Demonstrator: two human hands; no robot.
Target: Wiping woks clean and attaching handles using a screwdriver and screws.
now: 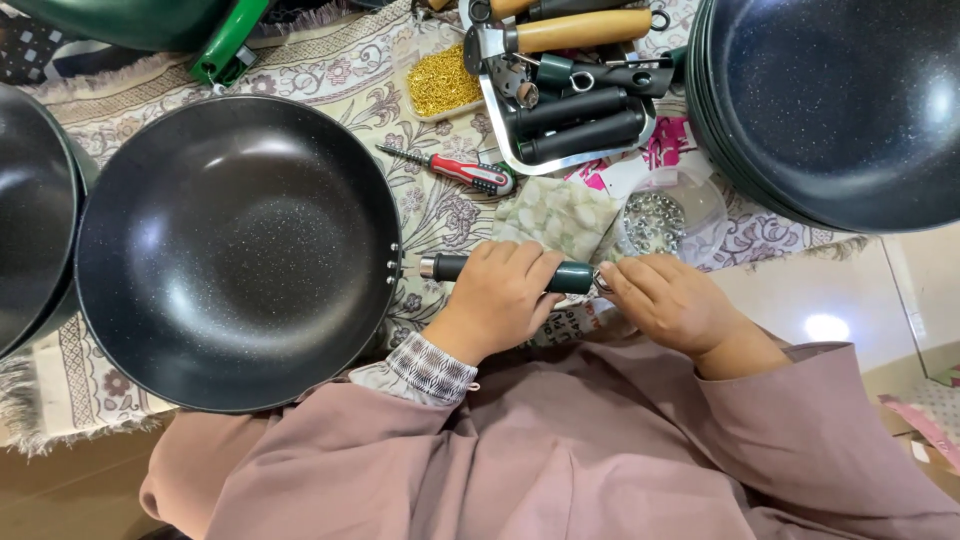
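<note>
Leftmost, a stack of dark pans sits partly out of frame on the patterned cloth. Beside it lies a large black speckled wok, mouth up, two rivets showing at its right rim. A dark green handle with a metal collar lies level, collar end pointing at those rivets, very near the rim; contact cannot be confirmed.

Left hand: fingers clenched over the middle of the handle, palm down, patterned cuff at the wrist. Right hand: fingertips pinched at the handle's far end, where a small metal ring shows; what exactly they pinch cannot be told.

Behind the hands: a red-handled screwdriver lies on the cloth, a small clear tub of gold-coloured screws above it. Further right, a metal tray holds more handles, some black, some wooden. A folded green-patterned cloth lies just behind the held handle, and a clear bag of silvery nuts beside that.

Far right, a second stack of dark speckled pans.
</note>
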